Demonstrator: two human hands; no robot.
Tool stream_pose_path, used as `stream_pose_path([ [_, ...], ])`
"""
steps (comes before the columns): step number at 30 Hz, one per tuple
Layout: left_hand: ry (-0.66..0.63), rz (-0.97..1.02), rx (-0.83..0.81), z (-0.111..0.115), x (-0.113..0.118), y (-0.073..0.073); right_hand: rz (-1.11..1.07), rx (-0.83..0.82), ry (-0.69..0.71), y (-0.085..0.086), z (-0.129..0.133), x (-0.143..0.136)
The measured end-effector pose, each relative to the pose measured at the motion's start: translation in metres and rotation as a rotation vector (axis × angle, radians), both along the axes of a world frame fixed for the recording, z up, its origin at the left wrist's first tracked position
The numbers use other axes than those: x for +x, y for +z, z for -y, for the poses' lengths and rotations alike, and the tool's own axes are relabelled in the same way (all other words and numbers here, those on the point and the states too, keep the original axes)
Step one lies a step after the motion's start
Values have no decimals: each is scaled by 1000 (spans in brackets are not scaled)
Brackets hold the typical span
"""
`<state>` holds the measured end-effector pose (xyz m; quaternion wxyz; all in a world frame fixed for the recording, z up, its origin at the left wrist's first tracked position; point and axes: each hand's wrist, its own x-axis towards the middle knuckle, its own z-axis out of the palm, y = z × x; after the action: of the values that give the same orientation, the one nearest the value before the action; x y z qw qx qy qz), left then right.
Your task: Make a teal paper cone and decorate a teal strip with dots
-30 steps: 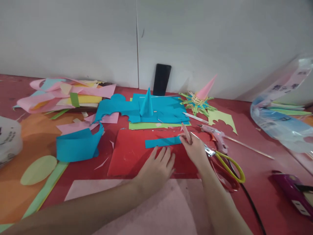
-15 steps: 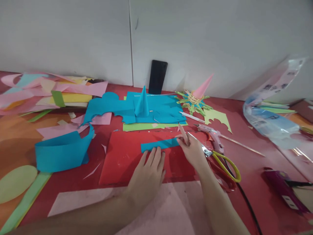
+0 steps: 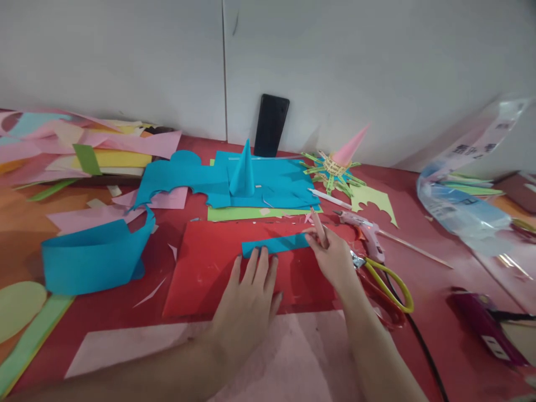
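A narrow blue paper strip lies on a red sheet. My left hand is spread flat on the sheet, its fingertips pressing the lower edge of the strip. At the strip's right end, my right hand pinches, with a slim pinkish pencil gripped in its fingers, tip pointing away from me. Scissors with yellow and red handles lie beside my right wrist, their blades partly hidden by that hand. A blue paper band, bent into a loop, stands to the left.
Behind the red sheet stands a blue paper cone on blue sheets. A pink glue gun and white pen lie right of it. A phone leans on the wall. Paper scraps fill the left; a purple power strip sits right.
My left hand has slid slightly left and down along the strip. The right hand has shifted a little right, still pinching the strip's end. The view has turned slightly.
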<state>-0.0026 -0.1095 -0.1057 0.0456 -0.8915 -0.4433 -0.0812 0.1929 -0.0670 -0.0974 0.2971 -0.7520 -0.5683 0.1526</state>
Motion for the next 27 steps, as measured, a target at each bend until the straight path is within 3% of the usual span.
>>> stream_pose_path([
  [27,7,-15,-24,0,-1,1,70,1,-19,2,2,-3],
])
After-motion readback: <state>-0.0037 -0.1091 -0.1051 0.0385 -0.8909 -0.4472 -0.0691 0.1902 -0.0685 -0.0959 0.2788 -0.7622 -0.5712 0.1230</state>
